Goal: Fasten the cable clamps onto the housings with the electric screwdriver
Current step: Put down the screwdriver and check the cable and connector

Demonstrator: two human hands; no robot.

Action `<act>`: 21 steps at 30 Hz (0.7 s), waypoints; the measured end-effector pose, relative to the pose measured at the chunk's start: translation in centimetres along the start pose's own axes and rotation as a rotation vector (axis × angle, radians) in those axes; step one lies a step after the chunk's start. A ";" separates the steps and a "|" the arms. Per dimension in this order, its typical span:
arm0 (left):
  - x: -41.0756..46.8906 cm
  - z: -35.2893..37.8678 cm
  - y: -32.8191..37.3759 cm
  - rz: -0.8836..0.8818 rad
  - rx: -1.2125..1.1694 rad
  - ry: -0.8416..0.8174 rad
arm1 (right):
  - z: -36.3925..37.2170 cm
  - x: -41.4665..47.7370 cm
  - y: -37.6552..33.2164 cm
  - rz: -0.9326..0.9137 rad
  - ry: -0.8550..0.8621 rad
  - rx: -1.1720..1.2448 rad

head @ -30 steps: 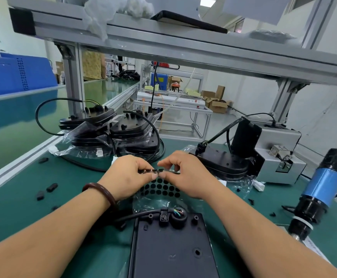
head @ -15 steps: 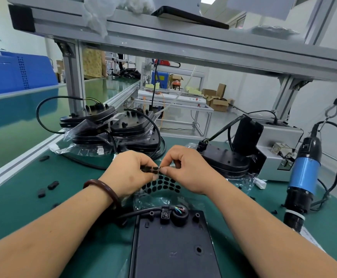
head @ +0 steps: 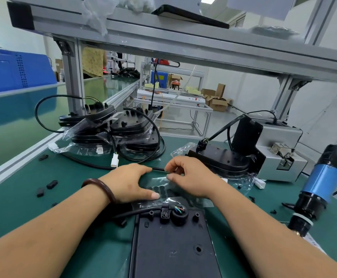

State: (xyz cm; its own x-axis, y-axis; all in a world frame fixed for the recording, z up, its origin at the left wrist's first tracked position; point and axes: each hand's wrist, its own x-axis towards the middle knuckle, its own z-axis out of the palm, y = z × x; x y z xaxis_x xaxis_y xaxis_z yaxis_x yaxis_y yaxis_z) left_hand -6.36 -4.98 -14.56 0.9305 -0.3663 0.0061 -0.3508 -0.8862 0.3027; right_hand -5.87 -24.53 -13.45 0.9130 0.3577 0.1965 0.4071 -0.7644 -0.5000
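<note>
2 hands are working just far of the near housing, which is lying flat on the green mat w/ a cable clamp sitting on its far edge beside the wire grommet. I'm seeing the left hand resting palm-down on a clear plastic bag, fingers loosely spread, gripping nothing. Right hand is curling fingertips together near a thin black cable; can't tell if it's pinching anything. Electric screwdriver is hanging at far right, untouched. Loose black clamps are lying at left; stacked housings are sitting farther back.
</note>
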 end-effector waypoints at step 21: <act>0.0 0.9 0.6 0.011 -0.012 -0.012 | 0.1 -1.0 0.9 0.082 -0.262 -0.275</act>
State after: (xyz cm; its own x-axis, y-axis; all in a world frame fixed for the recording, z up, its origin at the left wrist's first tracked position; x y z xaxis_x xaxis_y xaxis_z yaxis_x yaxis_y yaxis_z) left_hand -6.62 -5.76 -15.28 0.9251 -0.3797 -0.0017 -0.3600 -0.8784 0.3144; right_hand -6.46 -25.53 -14.21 0.9191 0.3869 -0.0745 0.3579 -0.8989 -0.2529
